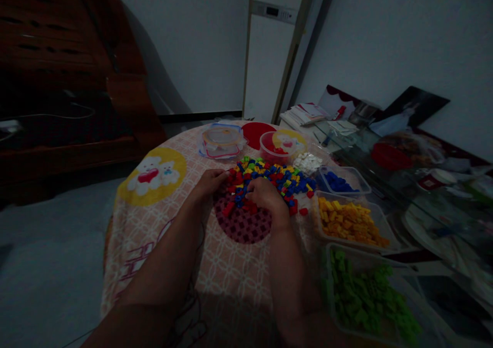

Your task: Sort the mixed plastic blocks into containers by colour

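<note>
A heap of small mixed plastic pieces [275,176], red, blue, yellow and green, lies on a patterned cloth over a round table [162,219]. My left hand [210,182] rests at the heap's left edge, fingertips touching red pieces. My right hand [265,194] lies on the near side of the heap, fingers curled over blue and red pieces. Whether either hand pinches a piece is hidden in the dim light.
Clear tubs line the right: green pieces [362,296], yellow pieces [350,222], blue pieces [339,181], white pieces [308,161], red pieces [279,150]. A stack of lids [221,140] sits behind the heap. A cluttered glass table [423,184] stands to the right, dark furniture [69,81] to the left.
</note>
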### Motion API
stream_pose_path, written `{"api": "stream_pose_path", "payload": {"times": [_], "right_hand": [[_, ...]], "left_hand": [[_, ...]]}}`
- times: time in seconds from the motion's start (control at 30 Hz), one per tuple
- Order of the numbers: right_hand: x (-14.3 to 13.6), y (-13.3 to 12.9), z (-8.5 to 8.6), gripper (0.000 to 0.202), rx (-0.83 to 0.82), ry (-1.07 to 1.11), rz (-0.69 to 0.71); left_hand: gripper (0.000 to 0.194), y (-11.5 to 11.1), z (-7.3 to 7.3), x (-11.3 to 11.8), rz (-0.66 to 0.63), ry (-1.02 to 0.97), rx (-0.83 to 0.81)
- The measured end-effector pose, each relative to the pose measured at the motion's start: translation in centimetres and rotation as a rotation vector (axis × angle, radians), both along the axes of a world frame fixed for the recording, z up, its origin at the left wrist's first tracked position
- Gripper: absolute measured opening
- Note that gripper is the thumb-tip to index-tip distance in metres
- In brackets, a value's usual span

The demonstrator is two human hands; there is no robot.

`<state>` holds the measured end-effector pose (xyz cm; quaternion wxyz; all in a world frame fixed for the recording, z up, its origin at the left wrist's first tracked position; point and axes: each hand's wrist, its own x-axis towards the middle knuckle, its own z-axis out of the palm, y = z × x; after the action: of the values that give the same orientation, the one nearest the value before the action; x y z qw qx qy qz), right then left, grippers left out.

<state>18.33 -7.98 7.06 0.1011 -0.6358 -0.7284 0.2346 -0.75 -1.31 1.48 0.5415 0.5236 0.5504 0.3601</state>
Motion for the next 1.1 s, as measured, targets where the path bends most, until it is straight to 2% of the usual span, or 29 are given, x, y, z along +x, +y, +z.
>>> {"api": "stream_pose_path", "payload": {"times": [0.1, 0.27, 0.43, 0.57, 0.63, 0.73, 0.87, 1.03, 1.1], "right_hand": [[1.0, 0.1, -0.3, 0.008, -0.03, 0.254, -0.096], [3.2, 0.3, -0.7, 0.019, 0.05, 0.716, -0.409], [6.8, 0.6, -1.8, 0.026, 0.377, 0.98, -0.713], [10.2, 0.6, -2.6, 0.044, 0.706, 1.055, -1.084], [11.6, 0.4, -3.0, 0.054, 0.829, 1.068, -1.206], [12.8, 0.0, -3.2, 0.063, 0.907, 1.059, -1.256], [12.9, 0.0, -3.2, 0.061, 0.873, 1.069, -1.231], [11.2, 0.5, -2.5, 0.045, 0.794, 1.055, -1.098], [10.2, 0.5, -2.2, 0.038, 0.708, 1.05, -1.009]], "left_hand": [[0.035, 0.2, -0.2, -0.1, 0.008, 0.02, 0.003], [0.034, 0.3, -0.4, 0.0, 0.024, 0.034, 0.001], [0.033, 0.0, -0.1, 0.1, 0.026, 0.032, -0.009], [0.025, -0.1, 0.4, 0.2, 0.024, 0.017, -0.031], [0.023, -0.1, 0.5, 0.3, 0.024, 0.021, -0.03], [0.023, 0.0, 0.4, 0.3, 0.029, 0.029, -0.031], [0.027, 0.0, 0.2, 0.2, 0.028, 0.025, -0.022], [0.032, -0.2, 0.4, 0.2, 0.02, 0.008, -0.019], [0.033, -0.2, 0.5, 0.2, 0.022, 0.014, -0.017]]}}
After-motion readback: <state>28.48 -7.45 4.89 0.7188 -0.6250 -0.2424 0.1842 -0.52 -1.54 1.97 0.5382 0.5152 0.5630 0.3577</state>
